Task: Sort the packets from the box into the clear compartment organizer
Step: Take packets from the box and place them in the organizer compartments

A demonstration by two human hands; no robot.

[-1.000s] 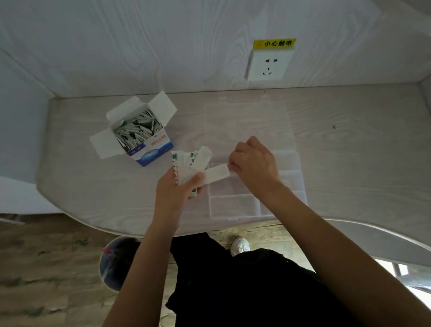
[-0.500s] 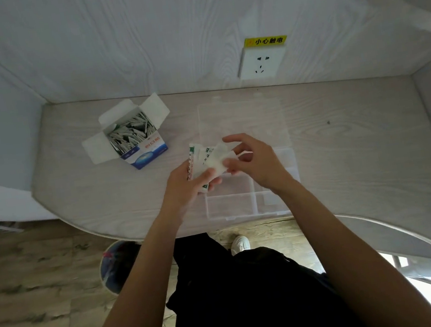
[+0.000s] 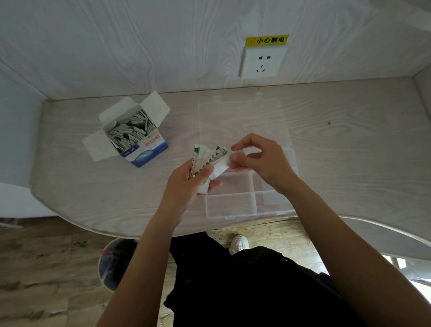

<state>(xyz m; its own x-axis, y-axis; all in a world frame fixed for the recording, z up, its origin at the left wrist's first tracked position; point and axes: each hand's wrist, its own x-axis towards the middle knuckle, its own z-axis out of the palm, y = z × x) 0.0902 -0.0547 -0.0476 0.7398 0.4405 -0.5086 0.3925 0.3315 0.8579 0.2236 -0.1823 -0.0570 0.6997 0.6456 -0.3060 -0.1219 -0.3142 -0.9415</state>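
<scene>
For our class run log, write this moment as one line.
left hand: grips white paper packets | right hand: pinches one packet | clear plastic compartment organizer: open below

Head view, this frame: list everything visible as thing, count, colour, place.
box: one, white and blue, flaps open, far left of desk, full of packets
organizer: one, clear, lid open, desk centre
held packets: small fanned bunch, white with green print, above organizer
desk: one, pale woodgrain
wall socket: one, white, on back panel
warning label: one, yellow, above socket
shoe: one, white, on floor
left hand: grips the bunch
right hand: fingers pinch one packet's end
</scene>
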